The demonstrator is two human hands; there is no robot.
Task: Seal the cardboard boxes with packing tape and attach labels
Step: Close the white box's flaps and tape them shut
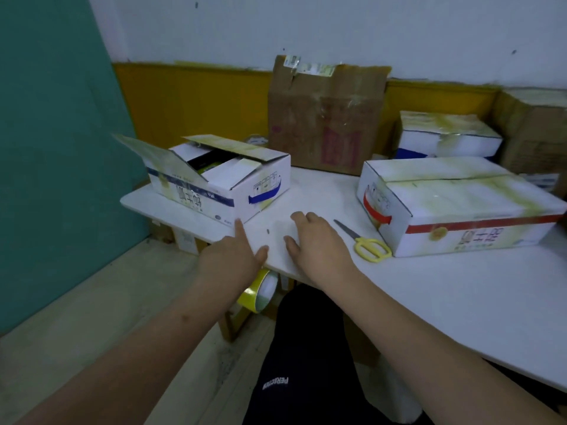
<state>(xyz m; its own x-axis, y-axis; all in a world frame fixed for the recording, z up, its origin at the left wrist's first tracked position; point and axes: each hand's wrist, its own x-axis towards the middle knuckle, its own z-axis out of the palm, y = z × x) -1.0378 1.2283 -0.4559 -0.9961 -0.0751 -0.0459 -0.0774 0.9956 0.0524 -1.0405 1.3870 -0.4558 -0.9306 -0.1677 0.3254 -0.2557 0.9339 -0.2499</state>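
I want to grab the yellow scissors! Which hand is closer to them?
Right. The right hand lies just beside the scissors; the left hand is farther, beyond it.

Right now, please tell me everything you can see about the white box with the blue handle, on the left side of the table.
The white box with the blue handle is printed cardboard with a blue stripe along its long side, a blue strap handle on its end face, and yellowish stains. It stands upright near the left edge of the white table. Its top is unsealed: one long flap is raised toward the left, the others lie partly folded, and dark contents show through the gap. The left hand points a finger at its near corner; whether it touches the box is unclear.
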